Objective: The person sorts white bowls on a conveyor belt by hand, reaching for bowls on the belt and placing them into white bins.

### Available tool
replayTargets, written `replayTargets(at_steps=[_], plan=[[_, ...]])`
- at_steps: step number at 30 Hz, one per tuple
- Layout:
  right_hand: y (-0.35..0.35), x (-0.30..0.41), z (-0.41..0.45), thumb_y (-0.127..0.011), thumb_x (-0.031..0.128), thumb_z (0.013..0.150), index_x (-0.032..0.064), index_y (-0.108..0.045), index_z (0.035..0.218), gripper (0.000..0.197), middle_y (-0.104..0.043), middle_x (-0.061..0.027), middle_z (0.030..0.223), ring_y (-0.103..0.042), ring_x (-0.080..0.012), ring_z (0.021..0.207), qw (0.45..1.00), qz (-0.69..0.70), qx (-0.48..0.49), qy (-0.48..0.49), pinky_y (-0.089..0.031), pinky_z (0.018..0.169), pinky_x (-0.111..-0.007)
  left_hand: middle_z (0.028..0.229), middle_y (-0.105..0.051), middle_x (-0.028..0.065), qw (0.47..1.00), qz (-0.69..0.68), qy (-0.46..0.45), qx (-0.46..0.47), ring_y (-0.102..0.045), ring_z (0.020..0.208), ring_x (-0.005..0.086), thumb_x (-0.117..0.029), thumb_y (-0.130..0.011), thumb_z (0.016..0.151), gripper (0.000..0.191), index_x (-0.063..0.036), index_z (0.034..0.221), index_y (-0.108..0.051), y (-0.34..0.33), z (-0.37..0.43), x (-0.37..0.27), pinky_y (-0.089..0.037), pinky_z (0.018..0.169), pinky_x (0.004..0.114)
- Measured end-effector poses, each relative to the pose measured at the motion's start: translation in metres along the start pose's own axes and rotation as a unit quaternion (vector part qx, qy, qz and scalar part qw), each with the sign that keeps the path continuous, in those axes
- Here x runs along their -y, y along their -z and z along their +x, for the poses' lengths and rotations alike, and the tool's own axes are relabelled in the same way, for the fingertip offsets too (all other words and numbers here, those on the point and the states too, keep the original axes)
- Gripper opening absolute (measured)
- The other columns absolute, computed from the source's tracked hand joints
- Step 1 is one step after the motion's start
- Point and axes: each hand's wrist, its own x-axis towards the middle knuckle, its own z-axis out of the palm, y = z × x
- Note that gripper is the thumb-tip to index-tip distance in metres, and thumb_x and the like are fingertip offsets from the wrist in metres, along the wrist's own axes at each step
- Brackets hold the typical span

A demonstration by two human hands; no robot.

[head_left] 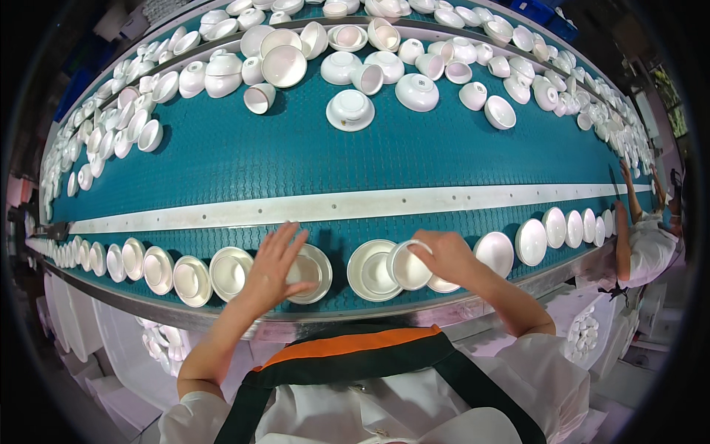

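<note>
My right hand (pixel 452 256) grips the rim of a small white cup (pixel 409 272), which is tilted with its mouth toward me. The cup overlaps the right side of a wide white bowl (pixel 358 275) that has a smaller round piece inside it. Partly hidden below my right hand is another white dish (pixel 442 285). My left hand (pixel 273 269) is spread, palm down, over the left part of a white dish (pixel 320 272) with a smaller round piece in it. Whether it touches that dish, I cannot tell. To its left sits another nested white bowl (pixel 226 273).
A white divider rail (pixel 355 206) separates the near lane from the wide teal conveyor belt (pixel 266 147), where many loose white bowls and cups lie. White bowls (pixel 494 253) continue along the near lane. Below its metal edge stands a white tub (pixel 119 347). At far right, a co-worker (pixel 646 244) reaches over the belt.
</note>
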Motion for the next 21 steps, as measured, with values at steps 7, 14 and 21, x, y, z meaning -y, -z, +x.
replayTargets(at_steps=[7,14,21], plan=[[0.064,-0.064,0.142,-0.056,0.015,0.078,0.0083,-0.06,0.09,0.015,-0.061,-0.0086,0.088,-0.059,-0.0288,0.08,0.993,-0.045,-0.1,0.031,-0.047,0.068,-0.037,0.124,-0.045,0.0251,0.931,-0.023,0.212,-0.297,-0.043,0.116,0.0388,-0.022,-0.058,0.083,0.053,0.0041,0.125,-0.04,0.041,0.169,0.209,-0.035,0.097,0.039],[0.05,-0.108,0.341,-0.055,0.004,0.072,0.0089,-0.049,0.108,0.036,-0.055,-0.0157,0.102,-0.064,-0.0253,0.075,0.927,-0.256,-0.177,0.212,-0.053,0.058,-0.037,0.101,-0.059,0.0209,0.914,0.109,0.33,-0.212,-0.057,0.092,0.0395,-0.021,-0.054,0.08,0.029,-0.0127,0.108,-0.053,0.029,0.245,0.28,-0.045,0.077,0.047],[0.035,-0.144,0.327,-0.048,0.013,0.083,0.0201,-0.059,0.112,0.032,-0.065,-0.0114,0.093,-0.063,-0.03,0.083,0.955,-0.219,-0.071,0.186,-0.05,0.067,-0.041,0.062,-0.055,0.0128,0.929,-0.022,0.336,-0.157,-0.053,0.045,0.0204,-0.017,-0.04,0.084,0.024,-0.0002,0.095,-0.052,0.019,0.214,0.232,-0.043,0.038,0.034]])
